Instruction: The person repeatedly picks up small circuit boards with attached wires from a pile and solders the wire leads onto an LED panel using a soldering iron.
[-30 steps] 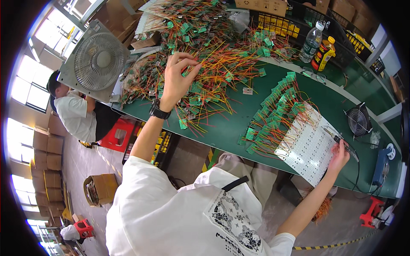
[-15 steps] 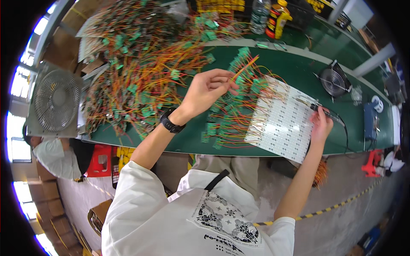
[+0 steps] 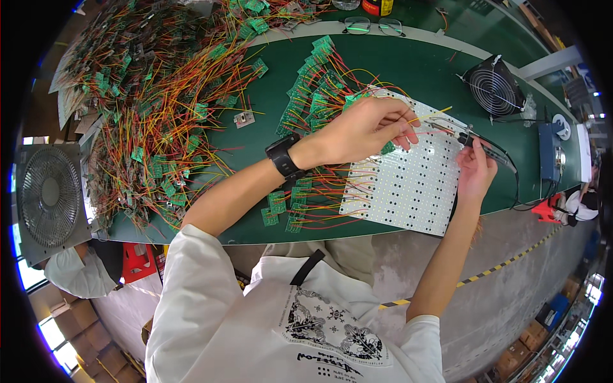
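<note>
My left hand (image 3: 377,127) is closed in a pinch over the white LED panel (image 3: 408,185). A yellow wire (image 3: 437,114) and a red one stick out of its fingers to the right, and a green circuit board (image 3: 387,148) shows beneath them. My right hand (image 3: 476,169) grips a black-handled soldering iron (image 3: 468,139) above the panel's right side. The iron's metal tip points left, close to the wire ends; whether they touch I cannot tell. Several green boards (image 3: 300,92) with red and yellow wires lie in rows along the panel's left edge.
A large heap of wired boards (image 3: 153,83) covers the table's left part. At the back right stand a black fan (image 3: 493,88) and a blue soldering station (image 3: 550,153) with a cable. Eyeglasses (image 3: 373,26) lie at the back. Another fan (image 3: 51,196) is at the far left, near a person (image 3: 76,271).
My left hand has moved right with the wires, from over the rows of boards to over the panel near the iron. My right hand still grips the iron. The view has shifted.
</note>
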`<action>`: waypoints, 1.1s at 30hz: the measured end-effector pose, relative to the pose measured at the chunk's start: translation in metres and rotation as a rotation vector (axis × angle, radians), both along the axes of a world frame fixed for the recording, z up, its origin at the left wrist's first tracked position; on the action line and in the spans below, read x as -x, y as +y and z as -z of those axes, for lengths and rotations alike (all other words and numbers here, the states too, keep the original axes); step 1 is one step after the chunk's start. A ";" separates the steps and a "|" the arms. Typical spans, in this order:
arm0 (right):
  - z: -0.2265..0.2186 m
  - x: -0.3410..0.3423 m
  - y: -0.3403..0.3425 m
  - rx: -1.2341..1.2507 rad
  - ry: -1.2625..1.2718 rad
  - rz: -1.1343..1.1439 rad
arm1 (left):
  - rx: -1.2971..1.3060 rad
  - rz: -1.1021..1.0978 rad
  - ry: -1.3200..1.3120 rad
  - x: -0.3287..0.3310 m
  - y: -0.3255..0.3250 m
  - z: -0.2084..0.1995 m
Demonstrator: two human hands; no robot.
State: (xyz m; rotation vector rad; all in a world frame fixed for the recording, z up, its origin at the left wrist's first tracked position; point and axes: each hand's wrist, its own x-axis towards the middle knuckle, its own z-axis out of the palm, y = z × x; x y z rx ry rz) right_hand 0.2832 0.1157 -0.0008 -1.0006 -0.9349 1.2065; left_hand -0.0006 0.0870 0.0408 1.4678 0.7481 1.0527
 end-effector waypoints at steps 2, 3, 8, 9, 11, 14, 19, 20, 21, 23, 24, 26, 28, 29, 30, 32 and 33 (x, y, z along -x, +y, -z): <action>0.001 -0.002 0.000 0.020 -0.028 0.044 | 0.006 -0.004 0.078 -0.001 0.002 -0.005; 0.002 -0.003 0.000 0.026 -0.033 0.044 | 0.005 -0.008 0.162 -0.001 0.001 -0.010; -0.002 0.002 0.000 -0.011 -0.009 0.095 | -0.409 -0.197 0.595 -0.002 -0.003 0.004; -0.002 0.004 0.000 -0.010 -0.018 0.099 | -0.551 -0.232 0.658 -0.002 -0.002 0.014; -0.002 0.006 -0.001 -0.084 -0.050 0.105 | -0.694 -0.269 0.708 -0.004 -0.001 0.031; 0.003 0.001 -0.005 -0.180 -0.166 0.067 | -0.796 -0.301 0.803 -0.006 0.000 0.040; 0.000 0.005 -0.006 -0.195 -0.252 0.108 | -0.781 -0.291 0.803 -0.005 -0.002 0.042; -0.003 0.005 -0.007 -0.171 -0.244 0.061 | -0.780 -0.296 0.802 -0.004 -0.001 0.044; -0.006 0.004 -0.008 -0.145 -0.237 0.015 | -0.781 -0.286 0.809 -0.004 -0.001 0.044; -0.002 -0.002 -0.008 -0.130 -0.218 -0.033 | -0.780 -0.277 0.814 -0.002 -0.002 0.043; 0.000 -0.006 -0.008 -0.114 -0.199 -0.075 | -0.771 -0.284 0.809 -0.003 -0.002 0.042; 0.007 -0.012 -0.009 -0.104 -0.187 -0.075 | -0.762 -0.288 0.798 -0.006 -0.001 0.042; 0.010 -0.013 -0.010 -0.120 -0.198 -0.116 | -0.754 -0.286 0.821 -0.007 -0.001 0.044; 0.009 -0.013 -0.010 -0.094 -0.198 -0.122 | -0.752 -0.280 0.821 -0.008 0.001 0.046; 0.008 -0.012 -0.010 -0.092 -0.200 -0.123 | -0.764 -0.296 0.810 -0.006 0.001 0.047; 0.007 -0.010 -0.009 -0.100 -0.208 -0.157 | -0.773 -0.312 0.797 -0.002 0.000 0.047; 0.007 -0.011 -0.009 -0.097 -0.207 -0.155 | -0.768 -0.312 0.802 -0.002 0.000 0.046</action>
